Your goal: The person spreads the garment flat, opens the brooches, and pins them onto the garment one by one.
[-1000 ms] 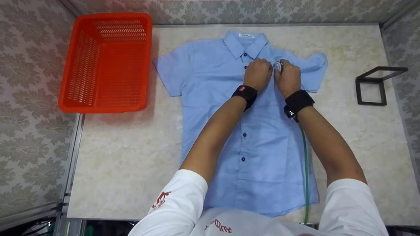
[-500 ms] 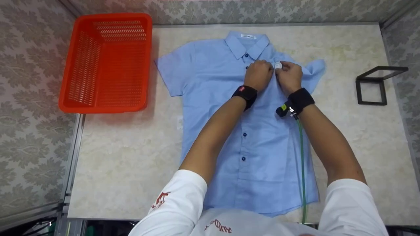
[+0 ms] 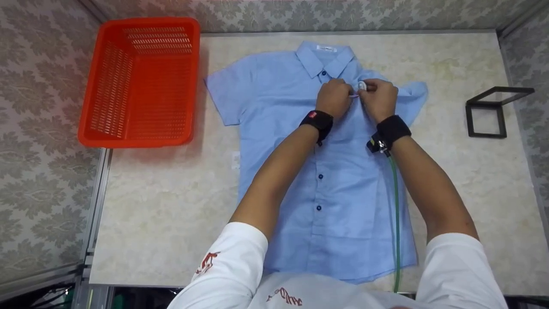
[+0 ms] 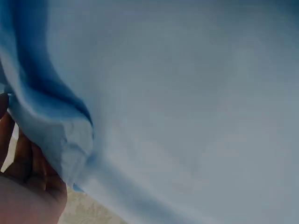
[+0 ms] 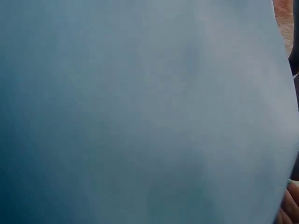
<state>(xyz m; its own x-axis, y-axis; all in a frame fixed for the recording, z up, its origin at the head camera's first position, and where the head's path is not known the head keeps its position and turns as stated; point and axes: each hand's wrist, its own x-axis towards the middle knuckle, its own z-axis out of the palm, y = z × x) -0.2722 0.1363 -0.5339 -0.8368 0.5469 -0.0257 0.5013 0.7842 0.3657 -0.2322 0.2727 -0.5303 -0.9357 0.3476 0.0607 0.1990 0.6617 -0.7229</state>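
A light blue short-sleeved shirt [image 3: 279, 98] lies buttoned and front up, its collar pointing away from me. My left hand [image 3: 335, 98] pinches a fold of its chest, just right of the button line. In the left wrist view, raised cloth [image 4: 74, 140] bunches against the left fingers. Close beside it, my right hand [image 3: 379, 99] holds a small round white-and-silver badge [image 3: 362, 86] between thumb and fingers at the chest. Fabric fills most of the right wrist view, with only a bit of the right hand [image 5: 290, 205] at the lower right corner.
An orange-red plastic basket [image 3: 161, 86] stands at the back left of the table [image 3: 163, 206]. On the right sits a black hinged display frame [image 3: 486, 122], its lid raised. A green cable [image 3: 397, 223] runs from the right wrist down across the shirt.
The right wrist has turned, and the badge has changed its angle in the fingers. My left hand has shifted slightly left. The shirt's right-hand sleeve has changed shape.
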